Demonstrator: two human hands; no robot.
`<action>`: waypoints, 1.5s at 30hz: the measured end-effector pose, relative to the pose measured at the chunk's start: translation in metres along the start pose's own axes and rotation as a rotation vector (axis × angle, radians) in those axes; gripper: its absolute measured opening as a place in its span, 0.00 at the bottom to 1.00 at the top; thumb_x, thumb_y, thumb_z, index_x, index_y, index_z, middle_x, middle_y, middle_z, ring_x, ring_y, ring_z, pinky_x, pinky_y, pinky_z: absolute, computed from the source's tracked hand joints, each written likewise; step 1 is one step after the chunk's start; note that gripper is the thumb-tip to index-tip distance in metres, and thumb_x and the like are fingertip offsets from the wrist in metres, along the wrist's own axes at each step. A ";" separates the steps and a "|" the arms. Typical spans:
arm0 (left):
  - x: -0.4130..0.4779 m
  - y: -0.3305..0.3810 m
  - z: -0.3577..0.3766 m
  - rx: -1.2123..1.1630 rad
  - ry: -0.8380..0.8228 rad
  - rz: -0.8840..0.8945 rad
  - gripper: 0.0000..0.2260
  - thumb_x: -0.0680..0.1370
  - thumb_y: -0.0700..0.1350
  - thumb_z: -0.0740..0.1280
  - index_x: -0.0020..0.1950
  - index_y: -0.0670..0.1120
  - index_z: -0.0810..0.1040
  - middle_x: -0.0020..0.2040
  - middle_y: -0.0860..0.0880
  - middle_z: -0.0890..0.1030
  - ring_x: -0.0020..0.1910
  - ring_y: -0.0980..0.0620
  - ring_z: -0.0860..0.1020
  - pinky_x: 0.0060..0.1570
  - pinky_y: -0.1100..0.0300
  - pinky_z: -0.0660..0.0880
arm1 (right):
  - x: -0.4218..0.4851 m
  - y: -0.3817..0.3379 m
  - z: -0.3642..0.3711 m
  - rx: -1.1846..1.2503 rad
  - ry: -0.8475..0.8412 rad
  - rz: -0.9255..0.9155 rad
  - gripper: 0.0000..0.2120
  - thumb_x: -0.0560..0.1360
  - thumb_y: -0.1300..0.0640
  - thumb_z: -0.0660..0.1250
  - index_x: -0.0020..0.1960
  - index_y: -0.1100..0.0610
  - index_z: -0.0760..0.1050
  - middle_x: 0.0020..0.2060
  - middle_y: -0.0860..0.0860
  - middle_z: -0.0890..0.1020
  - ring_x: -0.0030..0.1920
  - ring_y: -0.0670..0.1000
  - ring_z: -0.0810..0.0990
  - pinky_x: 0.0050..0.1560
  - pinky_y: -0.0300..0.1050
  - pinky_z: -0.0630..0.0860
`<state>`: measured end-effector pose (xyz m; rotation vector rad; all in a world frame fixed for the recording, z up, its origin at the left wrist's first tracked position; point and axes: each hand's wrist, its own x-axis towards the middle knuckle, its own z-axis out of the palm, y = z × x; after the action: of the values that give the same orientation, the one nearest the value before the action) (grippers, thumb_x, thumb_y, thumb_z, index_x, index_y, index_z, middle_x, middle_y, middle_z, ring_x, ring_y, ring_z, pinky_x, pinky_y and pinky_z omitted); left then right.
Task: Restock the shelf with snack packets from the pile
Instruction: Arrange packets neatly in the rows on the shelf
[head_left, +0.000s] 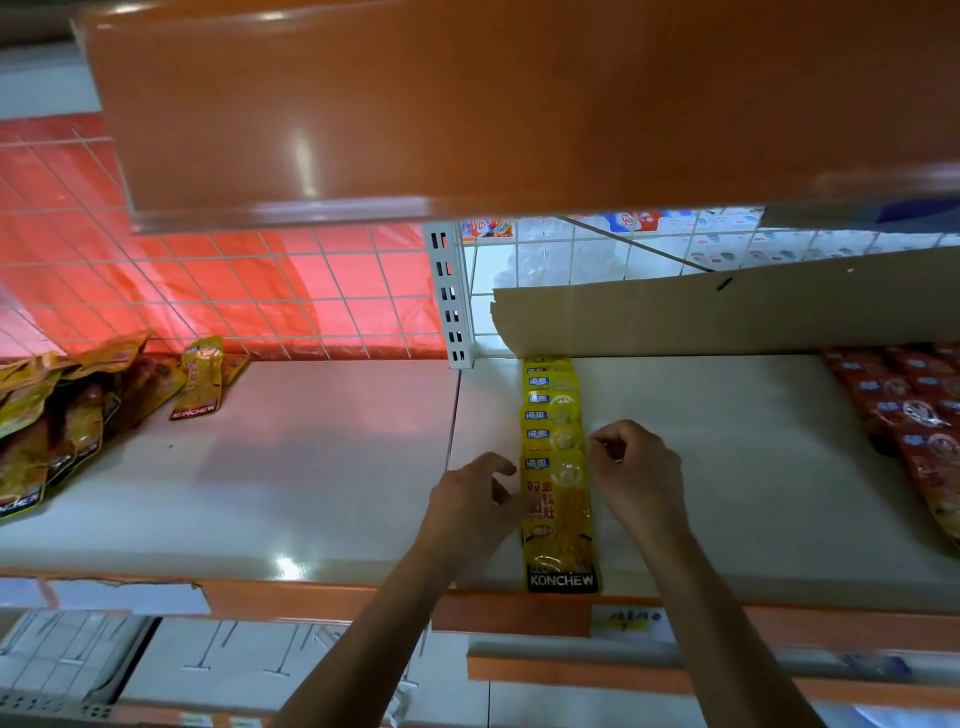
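Your hands flanked the overlapping row of yellow KONCHEW snack packets (558, 519) on the white metal shelf (311, 467).
Your left hand (475, 499) curled loosely at the row's edge; your right hand (636, 467) was fisted, empty; the jumbled pile of golden-brown packets (57, 415) lay far left.

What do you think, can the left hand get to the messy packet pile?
Probably yes: only bare shelf lies between the left hand and the pile, though it needs a sideways stretch.

"KONCHEW" on yellow packets (558, 519)
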<state>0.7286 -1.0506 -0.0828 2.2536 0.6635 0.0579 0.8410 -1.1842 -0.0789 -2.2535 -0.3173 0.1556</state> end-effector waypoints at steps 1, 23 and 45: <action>0.002 0.000 -0.002 0.020 0.033 0.009 0.18 0.76 0.57 0.68 0.62 0.51 0.75 0.44 0.55 0.81 0.39 0.57 0.80 0.40 0.65 0.75 | 0.000 -0.005 0.001 -0.012 0.021 -0.025 0.06 0.76 0.54 0.64 0.49 0.53 0.79 0.44 0.48 0.83 0.43 0.48 0.79 0.42 0.40 0.71; -0.002 -0.163 -0.159 0.487 0.563 -0.118 0.22 0.80 0.51 0.61 0.73 0.49 0.65 0.73 0.46 0.67 0.72 0.45 0.63 0.65 0.51 0.68 | -0.065 -0.191 0.216 -0.174 -0.303 -0.581 0.14 0.78 0.55 0.63 0.63 0.52 0.74 0.62 0.49 0.77 0.61 0.52 0.73 0.61 0.43 0.70; -0.079 -0.352 -0.339 0.296 1.042 -0.795 0.22 0.79 0.53 0.62 0.66 0.39 0.71 0.64 0.37 0.72 0.63 0.38 0.68 0.60 0.48 0.63 | -0.147 -0.371 0.410 0.053 -0.598 -0.708 0.10 0.76 0.51 0.65 0.51 0.56 0.78 0.47 0.55 0.83 0.52 0.58 0.79 0.47 0.47 0.71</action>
<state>0.4223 -0.6619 -0.0768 1.9286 2.1722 0.8076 0.5462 -0.6939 -0.0585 -1.8670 -1.3741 0.4472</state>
